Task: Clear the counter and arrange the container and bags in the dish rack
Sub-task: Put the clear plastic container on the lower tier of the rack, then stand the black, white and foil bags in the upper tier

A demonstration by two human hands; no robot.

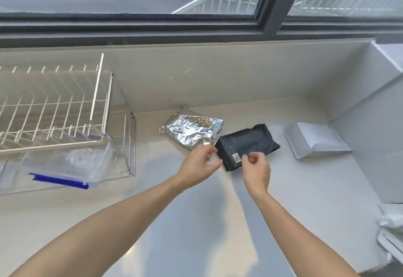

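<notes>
A black bag point(247, 143) with a small white label lies flat on the pale counter point(305, 189). A crinkled silver foil bag point(193, 131) lies just left of it, their corners touching. My left hand point(199, 165) hovers at the black bag's near left corner with fingers curled and apart, holding nothing. My right hand point(256, 167) sits over the bag's near edge, thumb and fingers pinched close; whether it grips the bag is unclear. A two-tier wire dish rack point(96, 102) stands at the left. A clear zip bag with a blue seal point(63, 167) lies in its lower tier.
A white lidded container point(316, 140) sits at the right by a white appliance point(381, 124). The window sill and wall run along the back. White fittings point(390, 233) are at the right near edge.
</notes>
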